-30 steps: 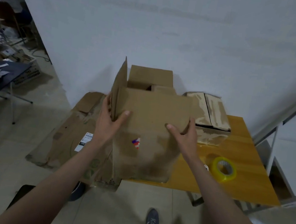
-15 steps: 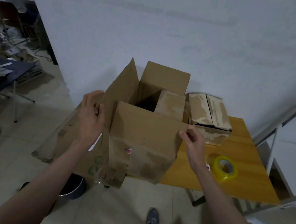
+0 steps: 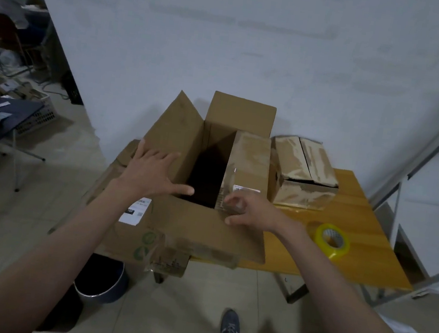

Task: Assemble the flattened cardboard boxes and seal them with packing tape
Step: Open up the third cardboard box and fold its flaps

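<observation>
My open cardboard box (image 3: 204, 228) stands on the wooden table (image 3: 356, 240), its four top flaps raised and its inside dark, nothing visible in it; a second, scuffed box (image 3: 307, 172) sits closed just to its right, and a yellow tape roll (image 3: 332, 240) lies nearby. My left hand (image 3: 153, 170) spreads flat against the left flap while my right hand (image 3: 248, 212), fingers curled, pinches the right flap's near corner. Half a second ago the box was tipped toward me; now it sits squarely, mouth up.

Left hand (image 3: 153, 170) flat on open cardboard box (image 3: 205, 220) flap, right hand (image 3: 251, 212) pinching right flap, tape roll (image 3: 332, 240) nearby on table (image 3: 368, 258)
</observation>
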